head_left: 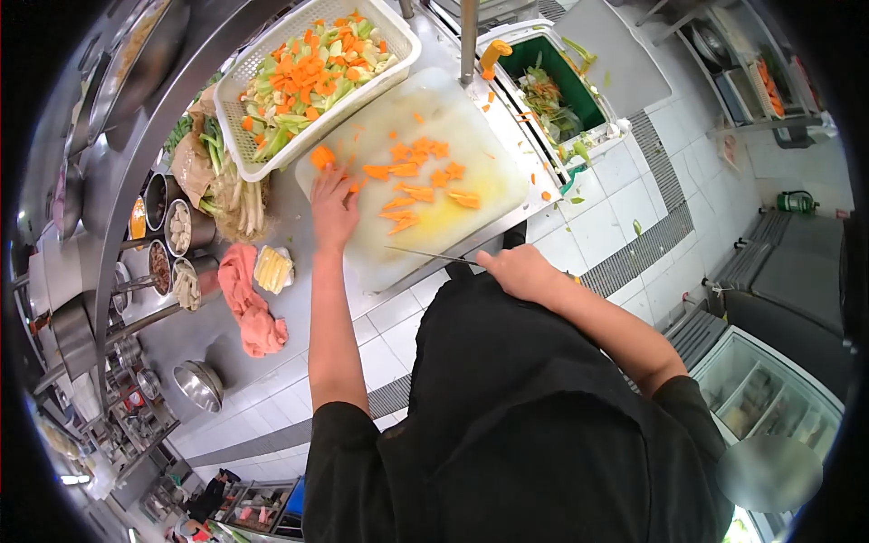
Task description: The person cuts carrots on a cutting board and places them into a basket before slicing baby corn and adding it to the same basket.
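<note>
My left hand [334,210] is at the left edge of the white cutting board [493,176], its fingertips closed on an orange carrot piece [322,157]. My right hand [522,273] grips a knife [430,255] by its handle, near the front edge of the board. The thin blade points left across the board's near part. Star-shaped carrot slices [439,176] and carrot wedges [398,220] lie on the board, some in small clusters. A yellowish wet stain spreads around them.
A white basket [409,50] of cut vegetables and carrot slices sits behind the board. Right of it is a green bin [593,113] with scraps. Leeks [240,204], a pink cloth [249,303], yellow cut strips [273,270] and several metal containers [188,228] stand left.
</note>
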The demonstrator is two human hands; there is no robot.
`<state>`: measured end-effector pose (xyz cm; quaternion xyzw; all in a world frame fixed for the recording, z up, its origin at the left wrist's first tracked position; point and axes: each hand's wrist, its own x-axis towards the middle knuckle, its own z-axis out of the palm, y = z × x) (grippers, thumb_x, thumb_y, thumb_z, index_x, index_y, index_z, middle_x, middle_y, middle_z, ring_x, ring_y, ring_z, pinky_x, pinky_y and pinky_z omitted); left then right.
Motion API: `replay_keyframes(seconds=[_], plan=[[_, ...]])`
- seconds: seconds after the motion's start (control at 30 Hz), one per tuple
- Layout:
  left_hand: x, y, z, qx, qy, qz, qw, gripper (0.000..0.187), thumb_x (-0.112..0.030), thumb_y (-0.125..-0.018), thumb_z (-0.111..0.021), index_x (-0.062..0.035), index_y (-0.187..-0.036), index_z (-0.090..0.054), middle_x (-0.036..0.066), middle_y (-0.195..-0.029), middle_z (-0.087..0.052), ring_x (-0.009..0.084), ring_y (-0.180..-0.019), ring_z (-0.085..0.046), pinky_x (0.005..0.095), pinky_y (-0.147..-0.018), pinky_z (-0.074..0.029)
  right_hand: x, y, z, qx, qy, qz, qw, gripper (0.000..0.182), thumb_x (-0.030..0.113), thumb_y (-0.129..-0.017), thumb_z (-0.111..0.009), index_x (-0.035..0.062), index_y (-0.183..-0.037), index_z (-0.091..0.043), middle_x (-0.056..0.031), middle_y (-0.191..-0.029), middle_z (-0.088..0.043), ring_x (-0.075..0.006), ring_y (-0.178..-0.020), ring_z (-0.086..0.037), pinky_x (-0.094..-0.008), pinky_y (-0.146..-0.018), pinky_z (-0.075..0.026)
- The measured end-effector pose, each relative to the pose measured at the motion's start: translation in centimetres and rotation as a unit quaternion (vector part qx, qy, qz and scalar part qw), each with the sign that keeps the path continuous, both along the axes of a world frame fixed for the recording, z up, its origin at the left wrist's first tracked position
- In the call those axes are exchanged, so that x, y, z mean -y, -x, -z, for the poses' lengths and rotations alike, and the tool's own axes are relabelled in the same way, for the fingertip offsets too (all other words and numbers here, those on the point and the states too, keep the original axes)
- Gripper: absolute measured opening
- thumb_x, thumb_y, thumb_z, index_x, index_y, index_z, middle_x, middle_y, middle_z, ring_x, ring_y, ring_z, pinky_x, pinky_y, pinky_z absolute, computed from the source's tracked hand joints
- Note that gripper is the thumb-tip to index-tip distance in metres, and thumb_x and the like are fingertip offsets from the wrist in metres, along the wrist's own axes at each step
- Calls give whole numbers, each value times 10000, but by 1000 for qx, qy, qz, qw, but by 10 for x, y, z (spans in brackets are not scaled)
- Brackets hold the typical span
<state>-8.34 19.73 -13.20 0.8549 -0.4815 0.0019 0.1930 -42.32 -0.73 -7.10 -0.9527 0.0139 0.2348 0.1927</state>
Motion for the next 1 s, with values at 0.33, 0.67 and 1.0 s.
replay_keyframes(seconds=[0.33,0.67,1.0], plan=[[-34,12,-10,-48,60,-163,984,727,-139,-760,-854,-205,-1446,-621,191,-1636,-362,408,-1540,-281,534,-1221,-319,15,-28,-4,53,31,69,996,317,31,-864,-610,41,-1167,-517,-153,-754,-714,-367,-737,-738,-492,-615,-569],[-15,23,-19,62,-40,-44,996,390,-45,-893,-640,-116,-1274,-682,156,-1460,-530,375,-1365,-491,501,-1142,-405,-7,-15,8,-15,-6,70,997,289,48,-891,-607,38,-1160,-502,-192,-799,-725,-400,-767,-735,-513,-643,-572],[-61,132,14,9,120,36,992,437,104,-734,-641,-16,-1154,-671,138,-1202,-655,363,-1128,-635,435,-984,-552,-21,-14,12,37,15,51,998,217,74,-925,-576,47,-1129,-510,-158,-724,-712,-374,-671,-725,-490,-563,-548]])
